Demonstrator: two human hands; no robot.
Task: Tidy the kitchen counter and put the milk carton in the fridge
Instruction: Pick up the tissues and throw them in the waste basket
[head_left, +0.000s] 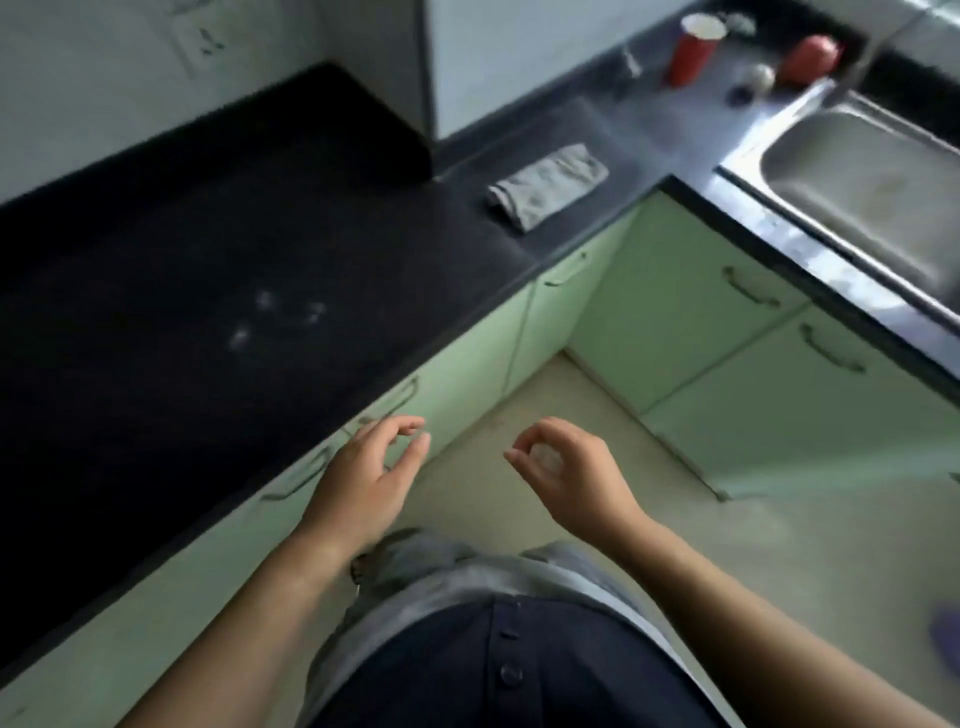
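A black kitchen counter (218, 270) runs along the left and turns toward the sink at the upper right. On it lies a folded grey cloth (548, 184), with pale smudges (280, 314) nearer me. Farther back stand a red cup (693, 49) and a red rounded object (810, 57). My left hand (363, 478) hovers beside the counter's front edge, fingers loosely curled and holding nothing. My right hand (566, 475) hangs over the floor, fingers loosely curled and holding nothing. No milk carton is in view.
A steel sink (872, 176) sits at the upper right. Green cabinet doors (727, 332) with metal handles line the corner below the counter. Small round objects (761, 78) lie beside the red cup. The beige floor (753, 540) lies below my hands.
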